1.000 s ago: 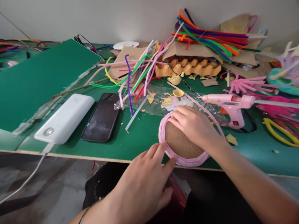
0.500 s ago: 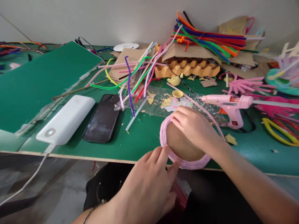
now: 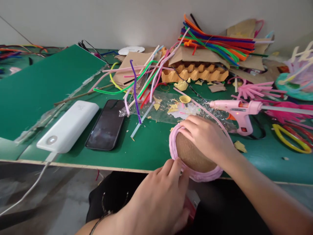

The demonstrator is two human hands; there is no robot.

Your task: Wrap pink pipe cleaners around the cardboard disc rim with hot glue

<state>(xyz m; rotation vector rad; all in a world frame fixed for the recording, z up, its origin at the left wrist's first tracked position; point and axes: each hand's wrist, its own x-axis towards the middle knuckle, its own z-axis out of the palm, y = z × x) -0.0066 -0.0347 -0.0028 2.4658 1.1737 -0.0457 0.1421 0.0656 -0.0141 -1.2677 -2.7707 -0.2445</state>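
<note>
A round brown cork disc point(image 3: 193, 155) ringed with pink pipe cleaner point(image 3: 204, 176) lies at the green table's near edge. My right hand point(image 3: 207, 138) rests on its far side, fingers curled and pressing the pink rim at the upper left. A loose pink pipe cleaner strand point(image 3: 195, 102) runs from under that hand toward the back. My left hand point(image 3: 158, 195) reaches from below, its fingertips held together against the ring's near left rim.
A pink glue gun point(image 3: 234, 109) lies just right of the disc, with clear plastic and yellow scraps point(image 3: 174, 107) behind it. A black phone point(image 3: 106, 124) and a white power bank point(image 3: 69, 125) lie to the left. Piles of coloured pipe cleaners point(image 3: 215, 40) and cardboard fill the back.
My left hand has slid rightward along the ring's near rim and its fingers have drawn together. My right hand has stayed on the disc's far side.
</note>
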